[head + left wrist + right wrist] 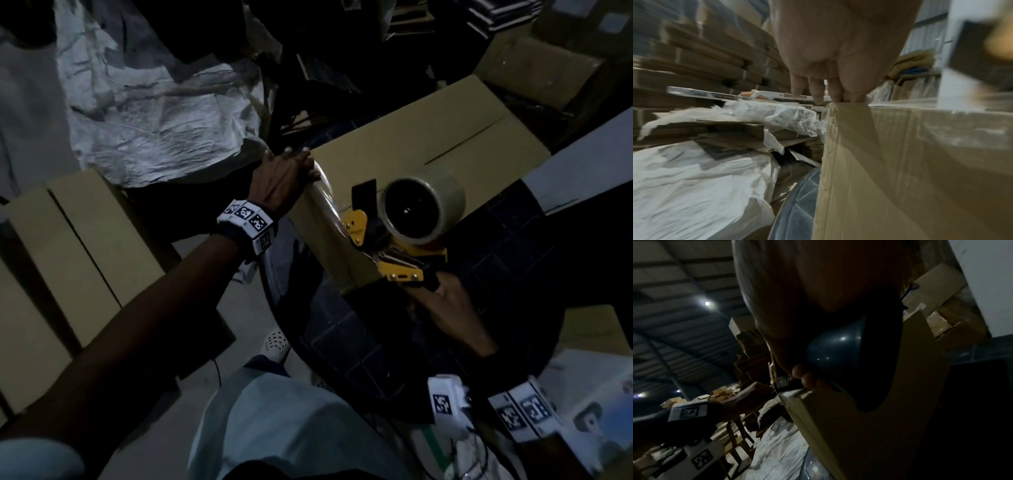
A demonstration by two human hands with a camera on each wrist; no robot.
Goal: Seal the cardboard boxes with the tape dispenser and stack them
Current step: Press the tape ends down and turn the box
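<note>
A closed brown cardboard box lies on a dark round table. Clear tape runs over its near left corner. My left hand rests on that corner, fingers hooked over the box edge and pressing the tape. A yellow tape dispenser with a clear roll sits against the box's near end. My right hand grips its dark handle from below, fingers curled round it next to the box.
Flattened cardboard sheets lie on the floor at left. A crumpled white plastic sheet covers stacks behind the table. More boxes stand at the back right. A printed white carton sits at lower right.
</note>
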